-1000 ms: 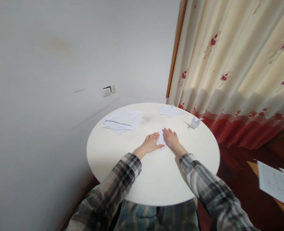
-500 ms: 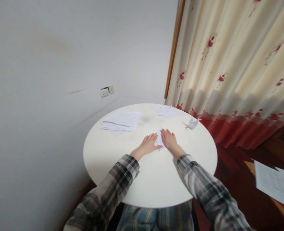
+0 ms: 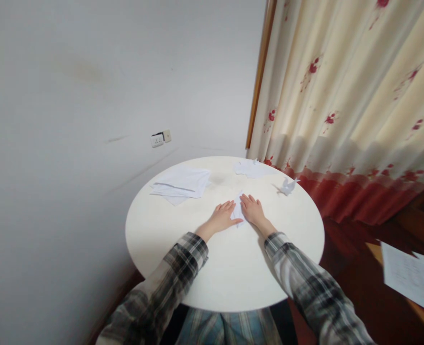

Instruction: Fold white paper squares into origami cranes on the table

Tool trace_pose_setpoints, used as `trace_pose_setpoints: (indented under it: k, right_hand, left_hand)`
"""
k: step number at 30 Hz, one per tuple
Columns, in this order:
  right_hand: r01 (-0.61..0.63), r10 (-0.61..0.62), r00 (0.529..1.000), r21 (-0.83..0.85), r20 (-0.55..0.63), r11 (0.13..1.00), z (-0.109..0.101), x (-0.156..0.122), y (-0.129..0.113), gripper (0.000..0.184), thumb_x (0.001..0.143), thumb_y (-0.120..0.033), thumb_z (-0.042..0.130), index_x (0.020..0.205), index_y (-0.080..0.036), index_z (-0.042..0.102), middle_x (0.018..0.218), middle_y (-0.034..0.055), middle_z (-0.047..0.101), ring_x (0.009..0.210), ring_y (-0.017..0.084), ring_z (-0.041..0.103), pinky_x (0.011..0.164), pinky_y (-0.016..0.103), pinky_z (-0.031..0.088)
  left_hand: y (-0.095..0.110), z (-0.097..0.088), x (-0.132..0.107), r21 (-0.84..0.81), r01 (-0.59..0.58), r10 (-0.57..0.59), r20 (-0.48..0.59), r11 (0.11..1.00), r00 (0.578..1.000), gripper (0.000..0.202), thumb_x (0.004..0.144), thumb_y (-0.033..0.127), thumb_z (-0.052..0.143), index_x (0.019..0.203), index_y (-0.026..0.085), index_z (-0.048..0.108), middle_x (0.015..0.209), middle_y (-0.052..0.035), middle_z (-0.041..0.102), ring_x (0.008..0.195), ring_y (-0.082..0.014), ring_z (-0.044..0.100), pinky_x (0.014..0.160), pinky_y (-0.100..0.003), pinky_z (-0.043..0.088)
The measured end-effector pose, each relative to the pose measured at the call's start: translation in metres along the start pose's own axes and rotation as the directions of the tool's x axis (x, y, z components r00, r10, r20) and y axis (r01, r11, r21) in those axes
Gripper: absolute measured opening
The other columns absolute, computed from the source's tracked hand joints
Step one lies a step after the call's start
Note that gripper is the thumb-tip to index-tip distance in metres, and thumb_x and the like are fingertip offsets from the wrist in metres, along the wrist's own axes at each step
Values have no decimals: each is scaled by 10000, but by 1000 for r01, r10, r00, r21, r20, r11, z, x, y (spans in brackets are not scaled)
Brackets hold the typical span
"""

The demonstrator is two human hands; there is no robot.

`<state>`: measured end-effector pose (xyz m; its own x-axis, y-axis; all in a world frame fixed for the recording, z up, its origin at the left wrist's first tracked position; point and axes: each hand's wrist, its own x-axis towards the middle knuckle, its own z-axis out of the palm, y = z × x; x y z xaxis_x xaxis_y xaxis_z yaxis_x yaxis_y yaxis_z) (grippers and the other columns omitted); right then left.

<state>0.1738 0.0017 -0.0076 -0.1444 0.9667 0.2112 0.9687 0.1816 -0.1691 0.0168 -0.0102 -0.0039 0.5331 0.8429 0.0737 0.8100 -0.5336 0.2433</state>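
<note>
On the round white table (image 3: 169, 239) lies a small folded white paper (image 3: 238, 210), near the middle. My left hand (image 3: 222, 218) lies flat on its left side, fingers spread, thumb across the paper's lower edge. My right hand (image 3: 253, 210) presses flat on its right side. Most of the paper is hidden under my palms. Both arms wear plaid sleeves.
A loose stack of white sheets (image 3: 182, 183) lies at the table's far left. Crumpled paper (image 3: 251, 167) sits at the far edge, and a folded paper bird (image 3: 287, 186) at the right. A wall, a socket (image 3: 160, 138) and a flowered curtain (image 3: 341, 110) stand behind. More sheets (image 3: 411, 278) lie lower right.
Both hands stay pressed on the folded paper. Only the view has shifted slightly.
</note>
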Motion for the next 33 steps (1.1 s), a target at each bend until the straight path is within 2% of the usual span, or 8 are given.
trace_pose_setpoints:
  k: [7,14,33]
  right_hand:
    - [4,-4,1000,6,-20,1000,0,0,0,428,921,-292,210,1297,-199,393,1397,46,366,1289,230,291,1006,479,258]
    - [-5,5,1000,4,-15,1000,2,1,1,424,922,-287,217,1294,-191,397,1393,71,370,1289,226,294,1001,482,257]
    - [8,-9,999,-5,-43,1000,2,-1,1,425,919,-283,212,1282,-189,410,1386,52,383,1279,230,309,1000,470,266]
  left_hand:
    - [4,-5,-1,-7,14,-14,28,1000,1000,734,799,599,355,1350,121,277,1448,-142,225,1346,-239,165,1071,-409,132]
    - [1,-3,3,-25,9,-7,66,1000,998,763,790,617,344,1363,122,247,1460,-133,192,1350,-244,145,1072,-417,121]
    - [0,-1,5,-5,12,-12,99,1000,995,798,792,637,292,1378,104,200,1467,-139,161,1357,-243,108,1076,-422,105]
